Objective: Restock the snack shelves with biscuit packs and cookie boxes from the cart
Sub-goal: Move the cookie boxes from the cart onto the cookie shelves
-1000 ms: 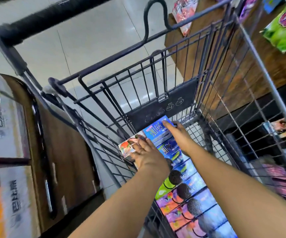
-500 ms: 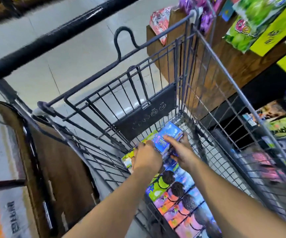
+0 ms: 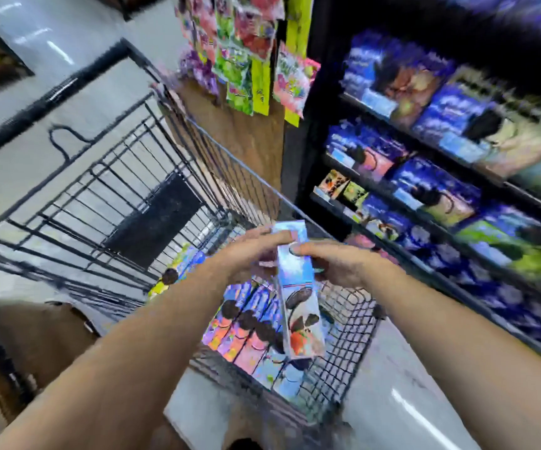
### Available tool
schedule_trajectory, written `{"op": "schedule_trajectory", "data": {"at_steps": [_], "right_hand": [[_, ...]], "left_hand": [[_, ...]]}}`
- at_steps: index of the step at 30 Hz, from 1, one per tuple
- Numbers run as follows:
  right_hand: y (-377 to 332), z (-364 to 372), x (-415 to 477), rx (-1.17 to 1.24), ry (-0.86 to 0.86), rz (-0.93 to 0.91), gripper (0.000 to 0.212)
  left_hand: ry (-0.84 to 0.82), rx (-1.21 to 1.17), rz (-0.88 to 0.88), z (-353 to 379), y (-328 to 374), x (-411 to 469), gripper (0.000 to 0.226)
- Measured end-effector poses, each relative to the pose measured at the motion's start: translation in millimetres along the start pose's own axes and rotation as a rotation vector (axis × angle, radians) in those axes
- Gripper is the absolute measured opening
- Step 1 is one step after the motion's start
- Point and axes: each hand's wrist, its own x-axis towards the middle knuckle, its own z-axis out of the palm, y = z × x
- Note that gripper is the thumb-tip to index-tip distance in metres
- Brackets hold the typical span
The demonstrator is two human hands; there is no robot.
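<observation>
Wire cart (image 3: 106, 203) holds a row of glossy cookie boxes (image 3: 246, 332) standing on edge along the bottom. Both hands, left hand (image 3: 246, 254) and right hand (image 3: 337, 261), clamp one long blue cookie box (image 3: 298, 297) above the cart, beside the blurry stocked shelves (image 3: 441, 164).

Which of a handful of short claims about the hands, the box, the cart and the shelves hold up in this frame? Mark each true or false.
1. Both hands hold one cookie box above the cart. True: the left hand and right hand grip its upper end.
2. The cart has no boxes left in it. False: more boxes lie in its basket.
3. The shelves stand to the person's right. True.
4. The held box lies flat on the floor. False: it is in the air, tilted.
5. Snack bags hang beside the shelves. True.
</observation>
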Motion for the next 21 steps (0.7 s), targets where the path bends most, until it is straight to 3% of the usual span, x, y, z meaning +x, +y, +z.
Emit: {"op": "schedule_trajectory", "data": {"at_steps": [2,4,6,8,12,16,21], "right_hand": [[7,-13,-52,0.046,-0.018,-0.008,0.030],[20,-29,-106,0.091,0.004,0.001,0.046],[35,-49,-157,0.155,0.139,-0.019,0.058],[48,-73,-205,0.239,0.223,-0.069,0.065],[58,-106,-278,0.508,0.314,-0.251,0.073],[66,-128,-337,0.577,0.407,-0.395,0.055],[89,-165,-415,0.548,0.601,-0.483,0.044]], "left_hand": [[0.091,0.020,0.002,46,19,-17,0.014],[0.193,-0.087,0.033,91,34,-30,0.023],[0.270,-0.176,0.091,133,50,-39,0.025],[0.300,-0.244,0.157,173,64,-46,0.012],[0.333,-0.293,0.261,249,83,-54,0.039],[0.230,-0.193,0.275,309,91,-59,0.044],[-0.016,0.087,0.320,357,100,-62,0.029]]}}
